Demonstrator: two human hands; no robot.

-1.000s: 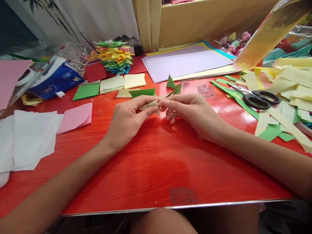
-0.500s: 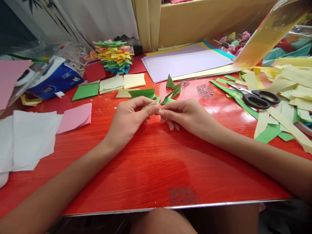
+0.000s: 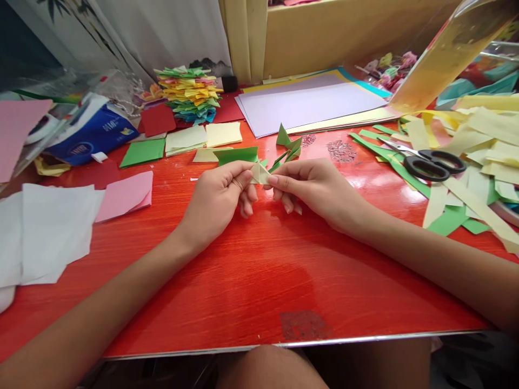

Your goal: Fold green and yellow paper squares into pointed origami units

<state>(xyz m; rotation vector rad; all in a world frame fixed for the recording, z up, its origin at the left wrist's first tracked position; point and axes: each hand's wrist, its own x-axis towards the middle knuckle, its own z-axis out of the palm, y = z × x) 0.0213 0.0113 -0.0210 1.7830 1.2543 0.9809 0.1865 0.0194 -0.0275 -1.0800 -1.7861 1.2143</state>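
Observation:
A small folded piece of cream paper (image 3: 260, 173) is pinched between both hands above the red table. My left hand (image 3: 221, 192) grips its left side between thumb and index finger, with the other fingers curled below. My right hand (image 3: 314, 186) pinches the right corner with thumb and forefinger. Just behind the hands lie folded green paper pieces (image 3: 291, 148), partly hidden by my right fingers. A creased green sheet (image 3: 236, 155) stands behind my left hand, next to a cream slip (image 3: 205, 156).
Cream and green square stacks (image 3: 186, 139) lie at back left, near a pile of folded colored papers (image 3: 190, 94). Pink paper (image 3: 125, 195) and white sheets (image 3: 60, 232) are at left. Black-handled scissors (image 3: 430, 163) rest on paper scraps (image 3: 486, 146) at right, below a leaning bottle (image 3: 441, 59).
My left thumb has drawn back to the left, so more of the folded cream paper shows between the hands. The left fingers have spread slightly downward. Both hands keep hold of it.

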